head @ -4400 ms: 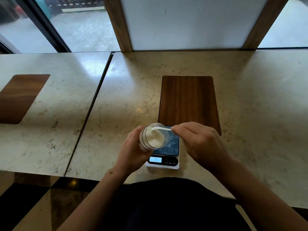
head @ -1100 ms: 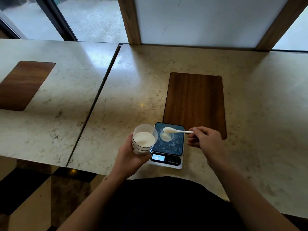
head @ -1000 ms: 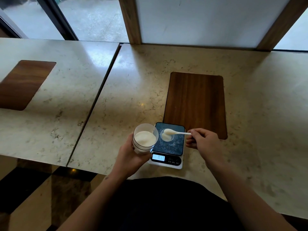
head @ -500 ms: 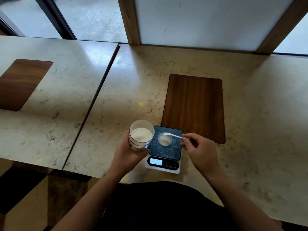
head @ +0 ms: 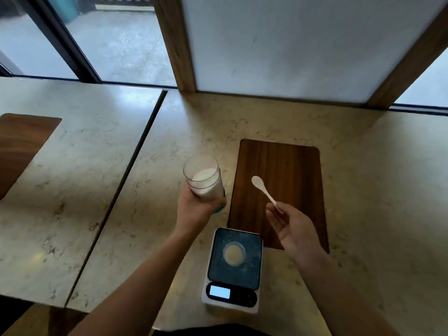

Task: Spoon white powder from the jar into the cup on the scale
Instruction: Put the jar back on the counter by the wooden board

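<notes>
Now both hands lifted away from scale point(head: 232, 267): left hand point(head: 197, 209) gripping jar point(head: 204, 177), right hand point(head: 292, 230) pinching emptied spoon point(head: 263, 190); cup point(head: 234, 253) dosed.

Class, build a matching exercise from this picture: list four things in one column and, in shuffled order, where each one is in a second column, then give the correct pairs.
Things
1. clear plastic jar of white powder
2. small white plastic spoon
3. small round cup
4. lit display

Places
A. on the dark platform of the white digital scale
B. held in the left hand
C. at the near edge of the scale
D. pinched in the right hand, over the dark wooden board

Pairs: 1-B, 2-D, 3-A, 4-C
</notes>
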